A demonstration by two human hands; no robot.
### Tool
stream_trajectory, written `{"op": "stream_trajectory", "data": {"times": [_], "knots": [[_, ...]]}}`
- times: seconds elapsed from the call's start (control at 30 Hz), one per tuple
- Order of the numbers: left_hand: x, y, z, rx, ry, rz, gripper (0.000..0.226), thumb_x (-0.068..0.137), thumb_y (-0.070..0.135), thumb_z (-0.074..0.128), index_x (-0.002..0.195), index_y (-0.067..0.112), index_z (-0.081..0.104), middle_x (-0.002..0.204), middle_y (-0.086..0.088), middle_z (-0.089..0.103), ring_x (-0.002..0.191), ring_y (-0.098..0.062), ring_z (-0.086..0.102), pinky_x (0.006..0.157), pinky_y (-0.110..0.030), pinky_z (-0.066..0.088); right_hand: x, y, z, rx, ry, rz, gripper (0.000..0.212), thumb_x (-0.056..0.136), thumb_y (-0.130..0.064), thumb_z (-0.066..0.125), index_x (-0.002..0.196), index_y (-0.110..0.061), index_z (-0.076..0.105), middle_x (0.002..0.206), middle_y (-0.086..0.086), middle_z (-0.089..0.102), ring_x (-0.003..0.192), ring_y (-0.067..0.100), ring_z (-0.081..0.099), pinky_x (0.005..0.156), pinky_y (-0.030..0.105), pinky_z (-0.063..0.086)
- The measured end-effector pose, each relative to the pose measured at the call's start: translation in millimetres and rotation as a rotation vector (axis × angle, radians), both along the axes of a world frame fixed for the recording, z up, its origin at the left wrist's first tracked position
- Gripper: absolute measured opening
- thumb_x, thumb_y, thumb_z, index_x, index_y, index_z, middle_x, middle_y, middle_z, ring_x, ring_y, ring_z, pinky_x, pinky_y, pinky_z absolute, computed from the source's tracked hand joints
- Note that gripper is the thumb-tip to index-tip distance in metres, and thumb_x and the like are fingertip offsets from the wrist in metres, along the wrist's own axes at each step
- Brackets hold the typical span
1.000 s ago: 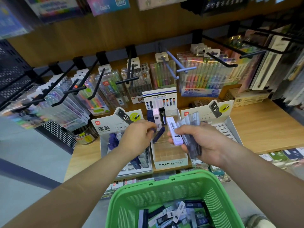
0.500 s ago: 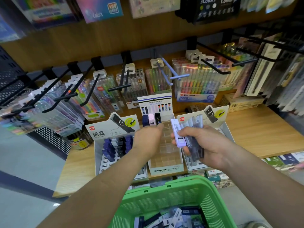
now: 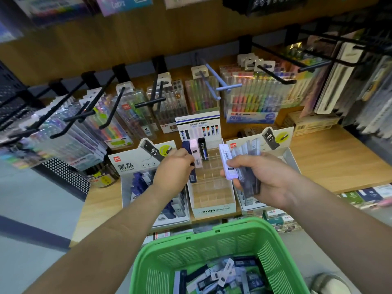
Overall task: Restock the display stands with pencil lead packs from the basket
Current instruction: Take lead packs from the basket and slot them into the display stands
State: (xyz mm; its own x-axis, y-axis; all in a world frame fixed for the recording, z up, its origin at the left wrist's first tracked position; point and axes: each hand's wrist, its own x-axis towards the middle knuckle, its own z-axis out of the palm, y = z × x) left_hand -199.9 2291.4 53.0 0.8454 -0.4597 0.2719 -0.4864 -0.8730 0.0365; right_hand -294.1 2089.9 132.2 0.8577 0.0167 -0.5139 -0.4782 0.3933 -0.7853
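- At 6 o'clock, nearest: green basket point(image 3: 212, 245), loose pencil lead packs point(image 3: 220, 276) piled inside in dark, white and lilac; print too blurred to read.
- At 3 o'clock of centre: right hand point(image 3: 267, 179), fingers curled tight round a fanned bunch of grey packs point(image 3: 248, 177), with a lilac pack point(image 3: 228, 164) at the front showing a barcode.
- At 9 o'clock of centre: left hand point(image 3: 176, 168), fingers curled onto a dark blue pack point(image 3: 192, 176) at the left edge of the clear stand point(image 3: 212, 194); fingertips hidden.
- On the clear stand's front: "MONO graph MG".
- At the stand's back row: navy pack point(image 3: 185, 145), pink pack point(image 3: 194, 148) and black pack point(image 3: 203, 148), all upright.
- At 9 o'clock of that stand: left card stand point(image 3: 135, 164), marked "deli", "黑晶", "HB 0.7".
- At 3 o'clock: right card stand point(image 3: 273, 139), marked "deli", "HB".
- At 12 o'clock, farthest: hanging pen packs point(image 3: 169, 102), one marked "0.5".
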Motion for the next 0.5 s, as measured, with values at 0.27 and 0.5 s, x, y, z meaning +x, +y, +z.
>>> {"op": "stream_trajectory", "data": {"times": [0.27, 0.5], "knots": [[-16.0, -7.3, 33.0, -0.552, 0.203, 0.094, 0.033, 0.083, 0.010, 0.068, 0.110, 0.028, 0.064, 0.090, 0.016, 0.060, 0.074, -0.002, 0.054, 0.073, -0.021, 0.050, 2.7, 7.0, -4.7, -0.054, 0.012, 0.045, 0.021, 0.079, 0.000, 0.075, 0.099, -0.004, 0.068, 0.074, 0.010, 0.074, 0.053, 0.017, 0.067, 0.042, 0.021, 0.049], [-55.4, -3.3, 63.0, -0.076, -0.105, -0.342, 0.032, 0.081, 0.021, 0.075, 0.113, 0.018, 0.070, 0.109, -0.005, 0.062, 0.097, -0.027, 0.055, 0.079, -0.036, 0.048, 0.7, 12.8, -9.8, -0.105, 0.008, 0.107, 0.024, 0.083, -0.010, 0.074, 0.105, -0.003, 0.068, 0.079, 0.013, 0.075, 0.056, 0.017, 0.068, 0.041, 0.021, 0.048]]}}
